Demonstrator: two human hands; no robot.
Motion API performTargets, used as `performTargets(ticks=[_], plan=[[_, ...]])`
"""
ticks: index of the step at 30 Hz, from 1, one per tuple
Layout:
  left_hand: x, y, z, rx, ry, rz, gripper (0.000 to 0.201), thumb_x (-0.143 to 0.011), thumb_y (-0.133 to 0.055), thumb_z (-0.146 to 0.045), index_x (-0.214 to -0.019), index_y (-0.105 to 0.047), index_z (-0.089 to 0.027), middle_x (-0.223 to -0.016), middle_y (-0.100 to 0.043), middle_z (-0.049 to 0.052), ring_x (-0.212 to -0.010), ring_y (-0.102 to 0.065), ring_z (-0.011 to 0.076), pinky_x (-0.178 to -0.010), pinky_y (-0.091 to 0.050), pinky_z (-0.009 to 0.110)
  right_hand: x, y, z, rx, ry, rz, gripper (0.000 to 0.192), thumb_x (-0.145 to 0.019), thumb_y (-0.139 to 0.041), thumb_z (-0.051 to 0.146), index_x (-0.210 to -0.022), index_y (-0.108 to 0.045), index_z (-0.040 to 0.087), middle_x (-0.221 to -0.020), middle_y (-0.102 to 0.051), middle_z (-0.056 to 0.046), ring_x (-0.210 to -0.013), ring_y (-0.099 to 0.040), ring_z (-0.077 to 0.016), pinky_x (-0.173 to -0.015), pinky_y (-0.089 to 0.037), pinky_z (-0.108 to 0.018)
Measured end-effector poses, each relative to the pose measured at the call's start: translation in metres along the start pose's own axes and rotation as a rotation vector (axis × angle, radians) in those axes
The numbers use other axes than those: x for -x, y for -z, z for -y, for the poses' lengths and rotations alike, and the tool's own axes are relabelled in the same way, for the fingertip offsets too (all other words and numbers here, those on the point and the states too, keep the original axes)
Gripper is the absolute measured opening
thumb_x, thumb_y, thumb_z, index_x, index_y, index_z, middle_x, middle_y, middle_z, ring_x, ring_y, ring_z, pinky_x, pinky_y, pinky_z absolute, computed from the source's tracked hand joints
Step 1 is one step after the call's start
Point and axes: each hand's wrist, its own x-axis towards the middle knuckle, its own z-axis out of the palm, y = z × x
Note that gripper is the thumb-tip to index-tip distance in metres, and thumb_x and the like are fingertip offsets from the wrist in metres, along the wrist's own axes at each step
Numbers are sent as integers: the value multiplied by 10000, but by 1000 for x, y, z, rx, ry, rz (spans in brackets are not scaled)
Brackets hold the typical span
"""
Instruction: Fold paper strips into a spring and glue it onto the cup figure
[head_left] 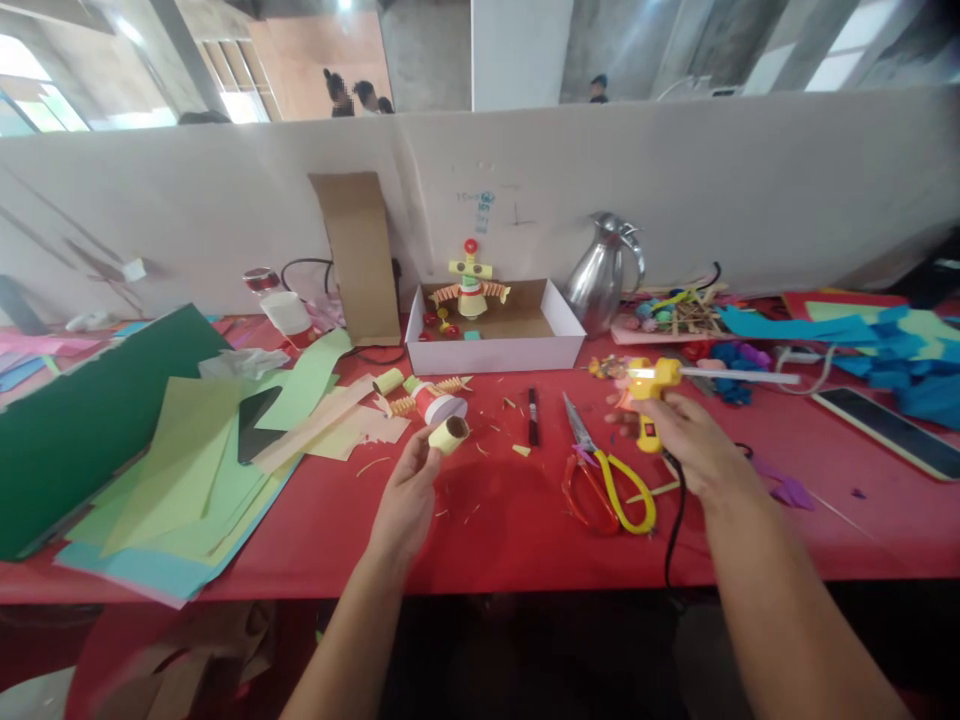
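My one head camera looks forward and down, close over the bench (495, 520), facing the partition (675, 190).

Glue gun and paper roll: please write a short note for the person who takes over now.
Left hand holds a small yellow paper roll above the red table.
Right hand grips the yellow glue gun, nozzle pointing left, apart from the roll.
Scissors lie between the hands.
Done: a paper figure stands in the white box.
Left: no glue visible on the roll yet.
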Motion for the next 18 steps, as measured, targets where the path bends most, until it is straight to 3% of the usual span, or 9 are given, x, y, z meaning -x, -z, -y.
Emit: performTargets(ticks=[4,6,12,18], plan=[[1,-5,1,36,4,78,359,-834,-656,-351,-1191,-640,-314,-1234,-619,25,-993,-577,160,-869,-445,279,56,-23,18,-201,73,451,336,-921,-518,463,-1044,-629,170,-717,-679,-58,-576,-594,-155,-547,-486,-281],[4,-6,1,54,-4,100,351,-840,-655,-345,-1190,-652,-322,-1258,-616,30,-999,-579,167,-863,-455,284,74,-31,22,-218,96,573,362,-957,-473,493,-1053,-616,175,-666,-648,-34,-560,-564,-141,-541,-463,-271],[8,-3,0,92,-30,115,324,-867,-637,-346,-1190,-668,-332,-1342,-599,28,-1228,-526,209,-1021,-409,336,84,-43,17,-230,202,584,480,-908,-477,650,-861,-583,184,-627,-555,1,-527,-498,-109,-514,-411,-251],[9,-5,0,44,-11,94,389,-843,-658,-393,-1220,-657,-295,-1346,-608,57,-1273,-512,229,-1055,-397,364,80,-51,13,-60,266,584,579,-933,-385,668,-614,-492,196,-565,-511,3,-508,-474,-101,-511,-385,-249]])
